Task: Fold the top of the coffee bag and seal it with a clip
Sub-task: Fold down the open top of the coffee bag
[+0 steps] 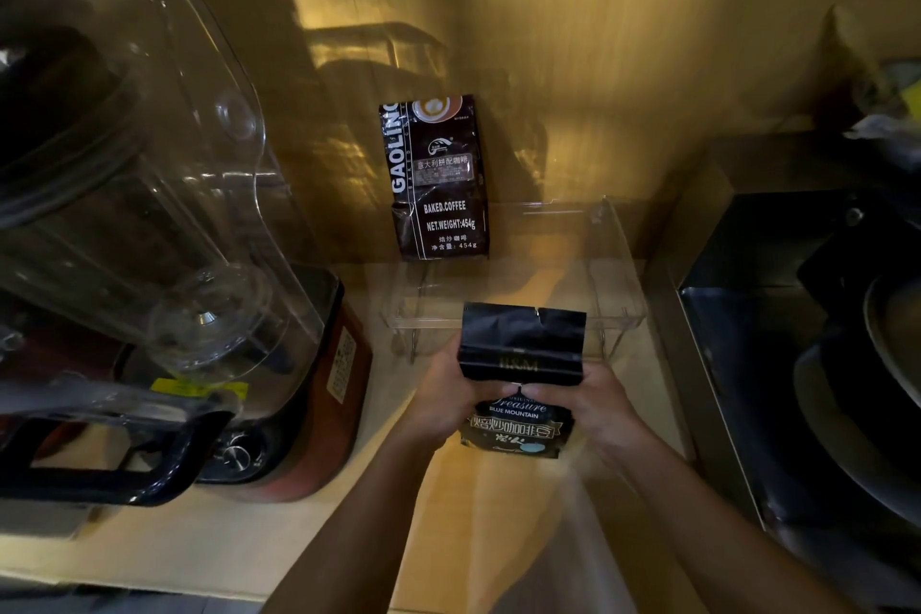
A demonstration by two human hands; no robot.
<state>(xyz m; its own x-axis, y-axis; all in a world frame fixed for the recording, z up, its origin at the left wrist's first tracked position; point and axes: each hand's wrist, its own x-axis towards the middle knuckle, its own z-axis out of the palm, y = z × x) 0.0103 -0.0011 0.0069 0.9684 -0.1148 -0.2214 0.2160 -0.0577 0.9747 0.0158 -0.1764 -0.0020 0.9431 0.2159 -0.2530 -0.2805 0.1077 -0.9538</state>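
Observation:
A black coffee bag (521, 349) with "Blue Mountain" lettering stands upright on the wooden counter, just in front of a clear acrylic stand. Its top edge is torn and stands up unfolded. My left hand (448, 396) grips the bag's left side at mid height. My right hand (585, 401) holds its right side, thumb on the front. No clip shows in the view.
A second, dark brown coffee bag (438, 180) leans against the back wall on the clear acrylic stand (618, 264). A large blender with a clear jar (149, 194) and red base fills the left. A dark metal appliance (797, 314) stands at the right.

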